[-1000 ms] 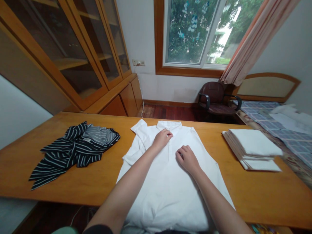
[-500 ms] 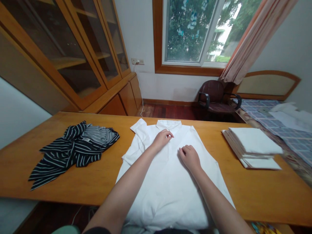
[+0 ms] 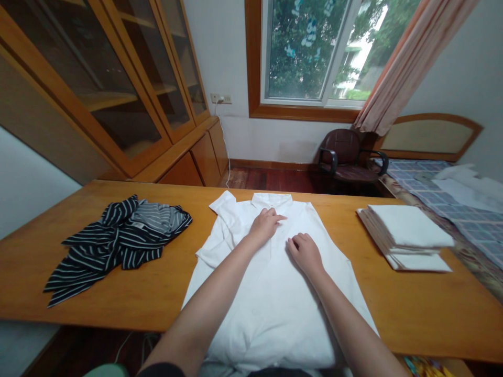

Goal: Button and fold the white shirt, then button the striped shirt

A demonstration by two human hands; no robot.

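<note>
A white collared shirt (image 3: 271, 293) lies spread on the wooden table, its collar at the far edge and its lower part toward my body. One sleeve is folded inward on the left side. My left hand (image 3: 265, 226) rests on the upper front just below the collar, with the index finger stretched out to the right and the fingers apart. Lower and to the right, my right hand (image 3: 305, 252) lies on the shirt with its fingers curled in. Whether cloth is pinched in those fingers is hidden.
A crumpled black-and-white striped garment (image 3: 121, 235) lies on the table (image 3: 188, 309) to the left. On the right sits a stack of folded white cloths (image 3: 408, 230). Beyond the table stand a dark office chair (image 3: 346, 157), a glass-door cabinet (image 3: 118, 94) and a bed (image 3: 444, 183).
My left hand has shifted slightly right and down across the shirt, and its index finger has straightened from a curled pose. My right hand stays in place.
</note>
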